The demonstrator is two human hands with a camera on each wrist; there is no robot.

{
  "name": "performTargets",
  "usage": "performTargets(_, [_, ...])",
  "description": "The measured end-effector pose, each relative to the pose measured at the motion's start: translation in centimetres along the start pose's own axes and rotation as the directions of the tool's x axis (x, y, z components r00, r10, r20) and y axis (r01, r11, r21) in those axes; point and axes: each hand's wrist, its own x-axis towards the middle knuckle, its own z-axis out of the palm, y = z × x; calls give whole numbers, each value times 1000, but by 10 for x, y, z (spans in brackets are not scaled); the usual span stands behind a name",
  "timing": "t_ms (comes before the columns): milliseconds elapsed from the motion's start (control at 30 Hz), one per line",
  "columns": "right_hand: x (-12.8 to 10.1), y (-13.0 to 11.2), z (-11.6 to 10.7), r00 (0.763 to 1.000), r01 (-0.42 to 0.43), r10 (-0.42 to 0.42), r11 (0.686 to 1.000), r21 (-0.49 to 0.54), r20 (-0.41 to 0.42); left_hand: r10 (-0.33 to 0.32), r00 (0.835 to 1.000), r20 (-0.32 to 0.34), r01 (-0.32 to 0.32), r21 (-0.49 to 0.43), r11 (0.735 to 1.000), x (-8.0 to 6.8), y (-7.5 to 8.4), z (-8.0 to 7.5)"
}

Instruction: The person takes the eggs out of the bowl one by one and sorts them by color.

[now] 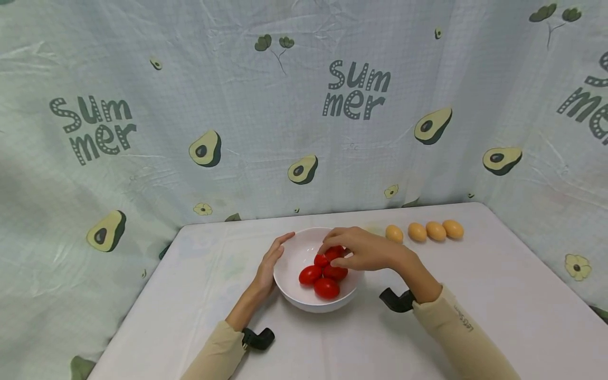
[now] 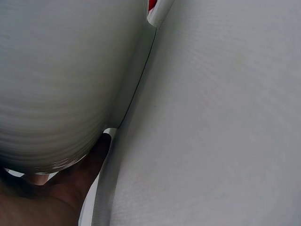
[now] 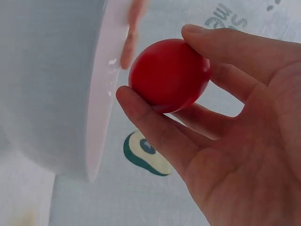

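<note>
A white bowl (image 1: 292, 256) stands on the table with several smooth red eggs (image 1: 326, 288) inside. My right hand (image 1: 363, 250) reaches over its right side and pinches a red egg (image 3: 169, 75) between thumb and fingertips, beside the rim in the right wrist view. In the head view the fingers partly cover this egg. My left hand (image 1: 267, 269) rests against the bowl's left outer side, its fingers stretched along the wall. In the left wrist view the thumb (image 2: 96, 155) lies at the bowl's curved side.
Several yellow-orange eggs (image 1: 417, 232) lie in a loose row at the back right of the white-covered table (image 1: 214, 274). Behind the table hangs a pale cloth (image 1: 256, 116) printed with avocados and lettering. A black wrist mount (image 1: 258, 339) sits below each hand.
</note>
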Motion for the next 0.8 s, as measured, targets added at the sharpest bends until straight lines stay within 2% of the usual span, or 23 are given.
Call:
performTargets(500, [-33,26,-23,996,-30,27,999,-45,-83,5,1000,0,-5,-7,1000,-1,-1,1])
performTargets(800, [-57,41,-37,988,-92,85,994,-51,-131,6,1000,5,-6,-19,1000,0,0,0])
